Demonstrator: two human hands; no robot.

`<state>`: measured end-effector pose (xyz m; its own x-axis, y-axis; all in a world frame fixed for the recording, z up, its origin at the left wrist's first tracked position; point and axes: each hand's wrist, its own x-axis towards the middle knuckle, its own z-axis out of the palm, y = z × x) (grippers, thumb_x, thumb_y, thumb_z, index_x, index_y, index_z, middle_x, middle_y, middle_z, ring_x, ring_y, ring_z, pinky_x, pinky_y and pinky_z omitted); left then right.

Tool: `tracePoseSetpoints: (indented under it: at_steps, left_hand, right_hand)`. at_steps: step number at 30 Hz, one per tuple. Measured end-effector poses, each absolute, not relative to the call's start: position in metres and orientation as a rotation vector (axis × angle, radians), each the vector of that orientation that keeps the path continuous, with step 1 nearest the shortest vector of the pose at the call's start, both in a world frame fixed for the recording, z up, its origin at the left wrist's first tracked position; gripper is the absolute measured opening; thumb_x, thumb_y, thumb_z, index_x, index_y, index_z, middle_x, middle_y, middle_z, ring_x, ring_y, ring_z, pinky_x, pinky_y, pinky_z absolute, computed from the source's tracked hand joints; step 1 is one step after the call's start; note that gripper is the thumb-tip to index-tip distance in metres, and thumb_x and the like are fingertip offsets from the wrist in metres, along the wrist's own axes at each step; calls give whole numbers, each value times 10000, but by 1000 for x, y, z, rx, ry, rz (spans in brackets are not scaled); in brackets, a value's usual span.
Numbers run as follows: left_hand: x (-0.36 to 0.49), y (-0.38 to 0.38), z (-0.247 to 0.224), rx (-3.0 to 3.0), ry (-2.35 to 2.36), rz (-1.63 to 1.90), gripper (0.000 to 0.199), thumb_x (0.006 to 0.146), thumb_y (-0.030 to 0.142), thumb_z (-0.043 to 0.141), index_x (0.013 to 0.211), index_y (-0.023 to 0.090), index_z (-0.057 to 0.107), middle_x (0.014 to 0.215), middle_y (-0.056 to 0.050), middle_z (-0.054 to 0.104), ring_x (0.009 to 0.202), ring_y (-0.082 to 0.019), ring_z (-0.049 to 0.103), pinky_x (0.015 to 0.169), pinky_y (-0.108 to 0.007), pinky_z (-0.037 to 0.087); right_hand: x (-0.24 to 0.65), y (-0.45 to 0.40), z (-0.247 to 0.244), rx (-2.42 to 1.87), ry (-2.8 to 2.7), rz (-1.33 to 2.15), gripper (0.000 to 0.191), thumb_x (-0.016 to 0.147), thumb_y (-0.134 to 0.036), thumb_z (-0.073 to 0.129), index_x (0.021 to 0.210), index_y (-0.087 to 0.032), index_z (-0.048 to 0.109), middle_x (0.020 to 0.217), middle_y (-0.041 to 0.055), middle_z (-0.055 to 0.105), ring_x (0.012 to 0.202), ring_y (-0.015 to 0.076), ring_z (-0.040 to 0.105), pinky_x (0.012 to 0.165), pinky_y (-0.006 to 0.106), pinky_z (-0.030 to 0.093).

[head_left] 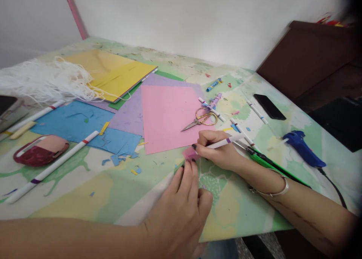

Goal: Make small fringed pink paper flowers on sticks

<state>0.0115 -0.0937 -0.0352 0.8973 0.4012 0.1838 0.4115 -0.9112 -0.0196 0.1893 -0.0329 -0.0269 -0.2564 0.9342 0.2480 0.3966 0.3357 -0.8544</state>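
One white marker (217,144), clamped in the grip of the right hand (222,154). One small pink paper piece (188,152), placed on the bench (113,198) below a pink sheet (166,115), touched by the left hand (185,198), fingers together; whether it is pinched cannot be told.

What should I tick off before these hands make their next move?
1. White pen in the right hand: ok, gripped.
2. Small pink piece steadied: ok, left hand fingertips touch it.
3. Scissors out of both hands: ok, lying partly on the large pink sheet.
4. Tablecloth free of offcuts: not ok, blue scraps lie about.
5. Blue glue gun switched off: cannot tell.
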Motion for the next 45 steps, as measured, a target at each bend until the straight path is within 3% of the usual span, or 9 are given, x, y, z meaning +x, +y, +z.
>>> tracePoseSetpoints:
  at_steps: [16,25,45]
  left_hand:
    - [11,-96,-34,-2965,-623,-317,573,668,597,585,907,82,511,1254,-356,473,1191,-493,421,935,-511,359]
    - [11,-95,-34,-2946,-618,-282,567,692,607,547,927,92,517,1248,-316,506,1180,-459,456,958,-519,338]
    - [11,-96,-33,-2958,-610,-278,605,676,617,571,932,71,520,1247,-349,485,1186,-484,431,953,-531,336]
  right_hand:
    - [190,-34,-27,-1182,-1806,875,344,753,-135,555,532,-187,297,509,-66,315,488,64,275,456,224,213]
    - [190,-34,-27,-1180,-1837,881,336,759,-153,555,527,-189,314,507,-62,315,493,70,281,447,221,218]
    - [191,-35,-25,-1164,-1889,867,346,751,-103,549,534,-185,292,531,-67,282,498,63,271,458,231,218]
